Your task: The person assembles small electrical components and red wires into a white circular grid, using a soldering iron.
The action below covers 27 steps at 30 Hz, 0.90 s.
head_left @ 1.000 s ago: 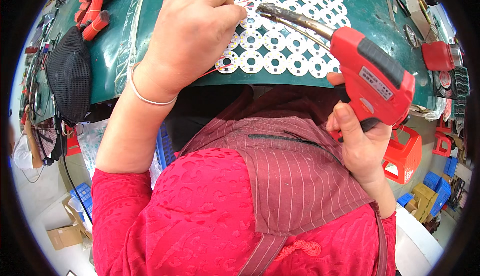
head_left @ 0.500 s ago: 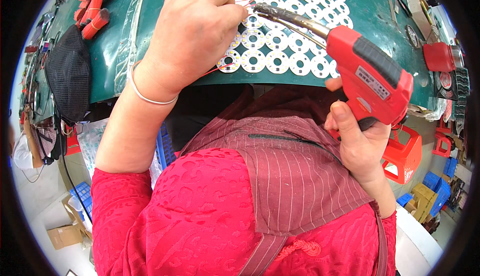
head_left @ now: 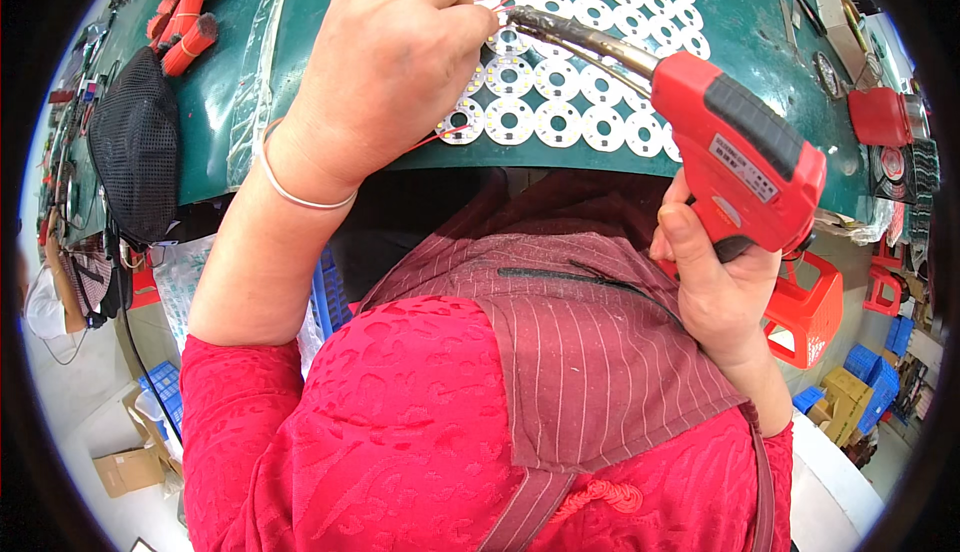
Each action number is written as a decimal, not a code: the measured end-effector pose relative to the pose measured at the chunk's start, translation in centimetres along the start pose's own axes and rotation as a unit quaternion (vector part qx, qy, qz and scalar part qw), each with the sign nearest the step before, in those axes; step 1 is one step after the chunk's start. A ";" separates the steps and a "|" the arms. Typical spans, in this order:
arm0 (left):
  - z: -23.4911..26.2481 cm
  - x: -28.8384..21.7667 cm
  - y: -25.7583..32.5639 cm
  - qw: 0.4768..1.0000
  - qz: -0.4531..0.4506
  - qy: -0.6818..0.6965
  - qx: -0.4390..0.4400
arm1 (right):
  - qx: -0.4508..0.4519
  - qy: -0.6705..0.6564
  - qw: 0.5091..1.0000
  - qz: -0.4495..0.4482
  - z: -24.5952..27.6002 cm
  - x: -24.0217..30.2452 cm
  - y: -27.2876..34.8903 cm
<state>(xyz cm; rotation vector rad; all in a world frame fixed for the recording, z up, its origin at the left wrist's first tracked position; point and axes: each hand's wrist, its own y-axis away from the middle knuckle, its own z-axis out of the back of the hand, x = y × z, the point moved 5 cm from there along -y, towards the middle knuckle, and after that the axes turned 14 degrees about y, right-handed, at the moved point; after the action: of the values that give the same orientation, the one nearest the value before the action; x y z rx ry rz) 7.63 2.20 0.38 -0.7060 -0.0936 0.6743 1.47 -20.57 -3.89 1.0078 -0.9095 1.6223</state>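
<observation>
Over the rows of white ring-shaped LED boards [head_left: 575, 135], my left hand [head_left: 400, 62] is closed in a pinch on thin red wires [head_left: 489, 0], whose ends show beside the fingertips. More red wire [head_left: 432, 139] shows below that hand, reaching a board at the near left of the rows. My right hand [head_left: 715, 287] is wrapped round the grip of a red and black soldering gun [head_left: 740, 142]. Its long dark tip points left and meets the wire ends near my left fingertips; whether they touch is too small to tell. A thin tube runs along under the barrel.
The boards lie on a green tabletop [head_left: 225, 102]. Bundles of red wires [head_left: 188, 42] lie at the far left, near a black mesh cap [head_left: 138, 142]. At right are a red jar [head_left: 878, 117] and an open carton [head_left: 838, 22]. A red stool [head_left: 808, 317] stands below the table.
The forefinger of my right hand has drawn in toward the soldering gun's grip. Both hands and the gun's tip stay almost where they were.
</observation>
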 end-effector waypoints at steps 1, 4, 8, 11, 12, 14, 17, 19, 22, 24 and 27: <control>0.0 0.0 0.0 1.000 -0.002 0.001 -0.002 | -0.014 0.005 1.000 0.006 0.0 0.1 0.0; 0.0 0.0 0.1 1.000 0.006 -0.004 0.001 | -0.040 -0.008 0.999 -0.001 -0.4 1.4 -0.1; 0.1 0.0 0.1 1.000 0.003 0.000 -0.002 | -0.048 -0.014 0.999 -0.009 0.0 1.4 -0.4; 0.1 0.1 0.0 1.000 0.006 0.000 0.011 | -0.053 -0.015 0.998 -0.009 0.2 1.3 -0.4; 0.1 0.0 0.0 1.000 0.014 0.008 0.013 | -0.054 -0.015 0.998 -0.007 0.3 1.3 -0.3; 0.3 0.0 -0.2 1.000 0.020 0.014 0.015 | -0.049 -0.030 0.998 -0.017 0.4 1.1 -0.2; 0.8 0.6 -0.2 0.997 0.059 0.031 0.024 | -0.058 -0.052 0.997 -0.010 0.7 0.7 -0.1; 0.9 2.2 0.2 0.979 0.163 0.118 -0.001 | -0.061 -0.056 0.997 -0.006 0.7 0.9 -0.2; 0.6 3.0 -0.3 0.976 0.171 0.124 0.046 | -0.065 -0.059 0.996 -0.003 0.8 0.8 0.0; 0.3 3.2 -0.7 0.977 0.173 0.103 0.071 | -0.065 -0.061 0.996 -0.004 0.8 0.7 0.0; 0.0 3.0 -1.4 0.976 0.181 0.057 0.107 | -0.064 -0.053 0.997 -0.003 0.9 0.7 0.0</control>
<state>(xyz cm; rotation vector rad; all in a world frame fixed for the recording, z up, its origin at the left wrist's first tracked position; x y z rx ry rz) 10.75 3.26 0.85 -0.5556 0.2159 0.9756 1.46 -21.12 -2.88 1.0138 -1.0662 1.4973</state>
